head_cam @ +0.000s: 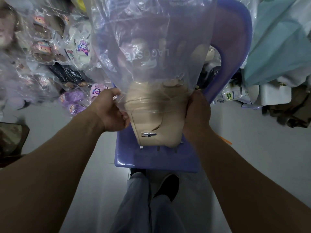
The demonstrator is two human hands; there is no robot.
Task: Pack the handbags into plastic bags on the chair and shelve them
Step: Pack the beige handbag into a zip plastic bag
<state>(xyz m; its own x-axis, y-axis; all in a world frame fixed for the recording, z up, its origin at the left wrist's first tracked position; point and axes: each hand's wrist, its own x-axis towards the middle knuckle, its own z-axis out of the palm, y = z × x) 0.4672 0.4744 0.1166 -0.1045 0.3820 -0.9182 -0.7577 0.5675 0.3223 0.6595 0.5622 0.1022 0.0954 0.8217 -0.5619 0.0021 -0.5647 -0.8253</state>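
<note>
A beige handbag (157,132) with a silver clasp stands on the seat of a purple plastic chair (151,158). A large clear plastic bag (151,47) covers the handbag's upper part and rises toward the chair's backrest. The bag's open rim crosses the handbag about halfway down. My left hand (111,111) grips the plastic rim at the handbag's left side. My right hand (196,113) grips the rim at its right side, fingers curled round the edge. The handbag's lower part with the clasp is outside the plastic.
Piles of wrapped children's slippers (74,98) and toys in clear plastic lie on the floor at the left. Teal fabric (277,39) and white packages (274,93) are heaped at the right. My legs and a dark shoe (168,185) are below the chair's front edge.
</note>
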